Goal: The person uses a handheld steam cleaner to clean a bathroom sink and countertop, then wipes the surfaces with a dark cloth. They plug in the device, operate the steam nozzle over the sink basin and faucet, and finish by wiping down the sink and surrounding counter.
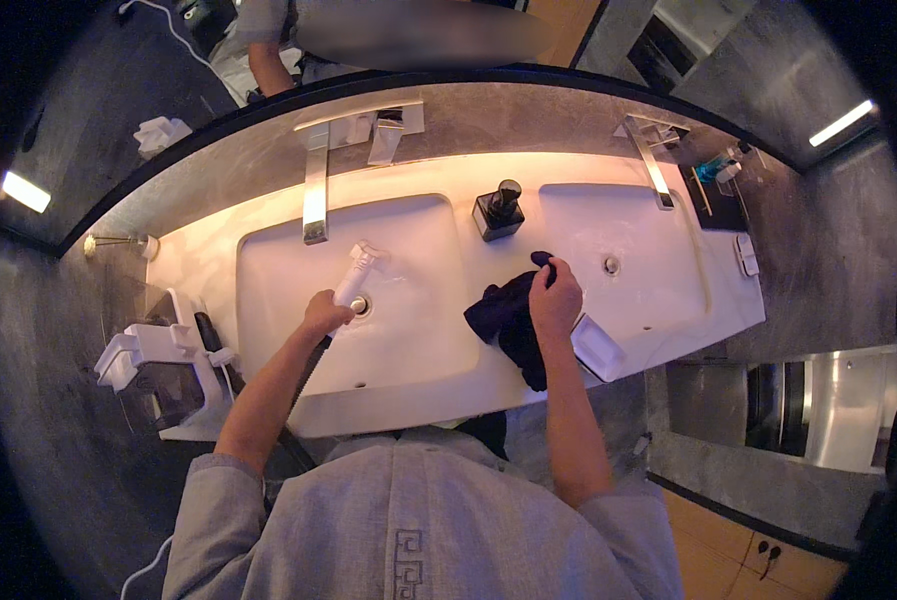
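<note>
Over the left basin (278,340), my left hand (325,314) is closed around a white wand (353,280). The wand has a wide T-shaped head pointing toward the tap, and a dark hose runs back from it beneath my forearm. My right hand (558,298) grips a bunched black cloth (508,318) over the counter between the basins. One corner of the cloth pokes up above my fingers, and its lower part hangs toward the counter's front edge. A white rectangular dish (596,348) sits just right of my right wrist.
A black pump dispenser (498,215) stands between the basins. Metal taps (315,190) jut from the wall over each basin. To the left is a white machine (168,360) with a see-through tank. A dark tray (716,200) with bottles lies at the far right, beside the right basin (618,220).
</note>
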`<state>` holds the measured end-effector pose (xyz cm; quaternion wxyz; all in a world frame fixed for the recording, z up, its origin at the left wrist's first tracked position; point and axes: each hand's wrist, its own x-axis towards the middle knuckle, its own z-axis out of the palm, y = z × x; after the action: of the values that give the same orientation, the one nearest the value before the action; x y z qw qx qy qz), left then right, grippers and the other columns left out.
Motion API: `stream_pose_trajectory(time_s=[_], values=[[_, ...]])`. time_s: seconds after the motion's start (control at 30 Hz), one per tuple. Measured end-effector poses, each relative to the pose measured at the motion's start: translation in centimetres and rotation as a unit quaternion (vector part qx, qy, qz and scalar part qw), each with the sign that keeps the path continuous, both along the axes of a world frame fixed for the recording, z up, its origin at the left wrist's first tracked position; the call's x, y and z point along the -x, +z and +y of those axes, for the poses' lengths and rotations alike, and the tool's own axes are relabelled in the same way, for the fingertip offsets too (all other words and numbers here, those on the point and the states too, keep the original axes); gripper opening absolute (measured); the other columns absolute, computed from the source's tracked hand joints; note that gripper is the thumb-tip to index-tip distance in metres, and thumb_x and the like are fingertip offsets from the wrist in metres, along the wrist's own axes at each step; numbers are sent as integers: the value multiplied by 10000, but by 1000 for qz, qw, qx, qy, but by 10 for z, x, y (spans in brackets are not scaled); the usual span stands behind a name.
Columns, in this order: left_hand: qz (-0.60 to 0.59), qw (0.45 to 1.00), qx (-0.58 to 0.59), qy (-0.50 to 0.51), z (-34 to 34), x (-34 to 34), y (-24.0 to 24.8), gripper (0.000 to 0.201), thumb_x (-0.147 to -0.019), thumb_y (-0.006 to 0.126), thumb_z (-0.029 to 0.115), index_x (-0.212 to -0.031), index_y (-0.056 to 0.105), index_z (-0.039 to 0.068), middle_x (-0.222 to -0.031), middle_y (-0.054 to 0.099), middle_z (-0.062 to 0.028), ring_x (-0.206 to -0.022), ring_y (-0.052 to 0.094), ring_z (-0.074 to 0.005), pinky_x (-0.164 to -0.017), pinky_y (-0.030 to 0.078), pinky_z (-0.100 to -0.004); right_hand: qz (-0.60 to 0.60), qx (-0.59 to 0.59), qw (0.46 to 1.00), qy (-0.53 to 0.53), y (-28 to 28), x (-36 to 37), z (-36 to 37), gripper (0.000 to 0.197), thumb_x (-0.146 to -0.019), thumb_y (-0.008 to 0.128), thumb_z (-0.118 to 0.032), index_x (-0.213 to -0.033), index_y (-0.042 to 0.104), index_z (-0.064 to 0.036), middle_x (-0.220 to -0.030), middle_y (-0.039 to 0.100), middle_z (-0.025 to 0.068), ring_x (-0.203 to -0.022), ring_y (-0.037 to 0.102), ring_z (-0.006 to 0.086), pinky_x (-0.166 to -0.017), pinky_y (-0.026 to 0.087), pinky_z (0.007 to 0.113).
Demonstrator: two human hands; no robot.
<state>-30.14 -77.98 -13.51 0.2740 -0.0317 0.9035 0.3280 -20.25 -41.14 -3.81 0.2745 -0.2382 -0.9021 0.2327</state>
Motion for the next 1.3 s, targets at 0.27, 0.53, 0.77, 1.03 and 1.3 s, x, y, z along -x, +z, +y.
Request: stream_pose_trajectory(time_s=[0.27, 0.53, 0.77, 1.03, 1.3], values=[[77, 978, 180, -74, 20, -4, 33, 432, -571, 696, 350, -879, 624, 56, -844, 637, -125, -793, 618, -270, -710, 476, -384, -24, -30, 999, -29, -51, 8, -6, 147, -777, 533, -163, -870, 573, -57, -773, 596, 139, -717, 588, 302, -620, 475, 407], [73, 980, 186, -4, -1, -2, 15, 424, -585, 689, 386, -888, 634, 95, -844, 641, -111, -781, 625, -265, -687, 487, -388, -64, -41, 997, -4, -63, 15, -13, 241, -774, 535, -217, -953, 597, -67, -884, 614, 139, -804, 583, 314, -709, 465, 410], [83, 980, 178, -6, -4, -20, 42, 402, -609, 648, 404, -895, 632, 122, -856, 638, -92, -844, 610, -251, -763, 430, -396, -159, -78, 984, 9, -35, 4, -18, 398, -775, 563, -329, -1047, 544, -38, -927, 553, 181, -875, 544, 346, -751, 447, 426], [73, 982, 172, -3, -6, -27, 56, 305, -658, 618, 316, -872, 637, 99, -831, 636, -101, -830, 607, -248, -767, 409, -370, -48, -206, 977, -25, -4, -5, -43, 374, -711, 622, -191, -1034, 522, -30, -1060, 489, 203, -1005, 444, 354, -895, 336, 457], [70, 981, 183, 6, -16, -44, 46, 265, -636, 578, 175, -882, 630, 90, -834, 634, -104, -829, 602, -252, -767, 401, -395, 32, -2, 973, 228, -10, -45, -130, 316, -656, 604, -59, -956, 515, -13, -971, 503, 164, -968, 442, 335, -895, 320, 444]])
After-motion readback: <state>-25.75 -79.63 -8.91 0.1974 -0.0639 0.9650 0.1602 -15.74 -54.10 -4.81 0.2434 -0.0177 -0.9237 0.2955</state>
